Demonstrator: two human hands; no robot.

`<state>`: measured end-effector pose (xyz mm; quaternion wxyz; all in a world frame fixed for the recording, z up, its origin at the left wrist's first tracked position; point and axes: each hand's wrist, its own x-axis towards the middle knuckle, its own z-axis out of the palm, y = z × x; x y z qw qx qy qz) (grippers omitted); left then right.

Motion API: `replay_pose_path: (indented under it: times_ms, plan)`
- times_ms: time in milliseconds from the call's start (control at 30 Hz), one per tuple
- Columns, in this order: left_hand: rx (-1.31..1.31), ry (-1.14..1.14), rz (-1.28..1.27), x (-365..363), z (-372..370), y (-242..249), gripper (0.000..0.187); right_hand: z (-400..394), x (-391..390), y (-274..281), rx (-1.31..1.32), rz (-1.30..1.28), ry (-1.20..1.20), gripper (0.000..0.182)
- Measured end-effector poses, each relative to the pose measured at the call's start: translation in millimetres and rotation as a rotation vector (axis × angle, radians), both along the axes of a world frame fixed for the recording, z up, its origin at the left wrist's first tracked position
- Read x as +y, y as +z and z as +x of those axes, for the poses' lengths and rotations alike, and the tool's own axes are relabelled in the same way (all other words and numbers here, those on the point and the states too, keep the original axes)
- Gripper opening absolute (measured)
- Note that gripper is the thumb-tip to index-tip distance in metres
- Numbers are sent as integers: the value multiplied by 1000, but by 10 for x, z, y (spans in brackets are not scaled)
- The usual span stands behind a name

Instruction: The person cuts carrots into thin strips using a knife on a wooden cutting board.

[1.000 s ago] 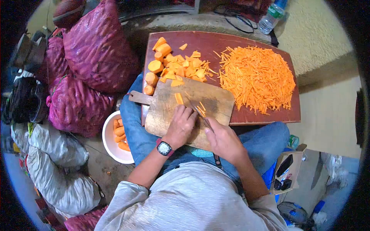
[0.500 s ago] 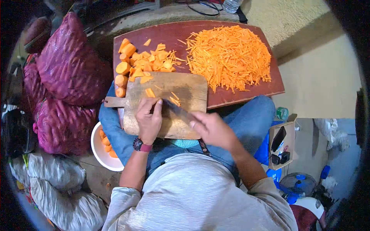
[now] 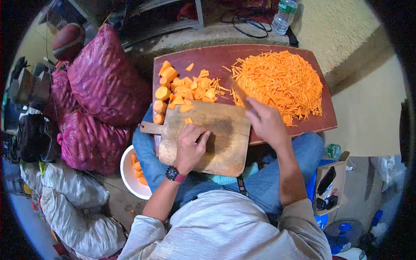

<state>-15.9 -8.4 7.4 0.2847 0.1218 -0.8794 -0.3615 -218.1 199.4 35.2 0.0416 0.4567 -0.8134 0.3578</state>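
Note:
My left hand point(image 3: 191, 145) rests on the wooden cutting board point(image 3: 229, 156) with its fingers curled together. A bit of orange shows at the fingertips, a carrot piece mostly hidden by the hand. My right hand point(image 3: 268, 123) is closed round a knife point(image 3: 239, 92), off the board's right edge, its blade pointing up and left beside the heap of carrot strips point(image 3: 279, 84). Just above my left fingers lies a loose carrot slice point(image 3: 188, 121). Cut carrot slices point(image 3: 190, 91) and thick carrot chunks point(image 3: 163, 93) lie beyond the board's far edge.
The red-brown table point(image 3: 208, 54) carries the carrots. To the left are purple net sacks point(image 3: 108, 78), white sacks point(image 3: 82, 216) and a white basin point(image 3: 126, 177) with carrots. A cardboard box point(image 3: 320, 208) stands at right; a plastic bottle point(image 3: 284, 19) stands behind the table.
The knife has left the board and moved up and right with my right hand, to the strip heap. My left hand stays on the board. The whole view has shifted down and right.

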Motion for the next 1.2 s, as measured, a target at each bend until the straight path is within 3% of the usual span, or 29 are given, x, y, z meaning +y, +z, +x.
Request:
replay_pose_path:
  times_ms: [33,100,300,367,533,733,800,900,933,1033,1067,1200]
  plan:
    - [6,0,65,-8,-53,48,9,84,20,24,-2,-20,-9,41]
    - [38,3,13,-51,-216,187,12,215,44,117,58,238,39,43]
    - [111,-116,-272,-133,-1080,630,33,297,53,215,243,219,145,42]
    - [-133,-178,-384,-160,-1381,600,39,308,94,209,238,226,121,41]
    - [-144,-127,-576,-517,-1943,158,36,223,236,341,146,272,63,24]
    - [-282,-24,-636,-1329,-1694,-110,30,144,321,417,-221,299,74,31]
    - [-358,-60,-308,-1574,-1609,-118,22,152,317,419,-284,255,85,29]
    - [-296,-169,-207,-1569,-1506,-92,28,172,298,388,-315,223,118,25]
    - [-432,-198,-348,-1528,-1458,-10,43,175,298,371,-291,233,132,24]
    - [-332,-154,-529,-1309,-1457,-29,52,169,263,361,-313,273,154,22]
    - [-430,-129,-521,-1267,-1482,-6,56,169,253,362,-307,274,154,22]
    - [-493,-151,-527,-1307,-1647,-41,51,160,227,350,-335,276,146,21]
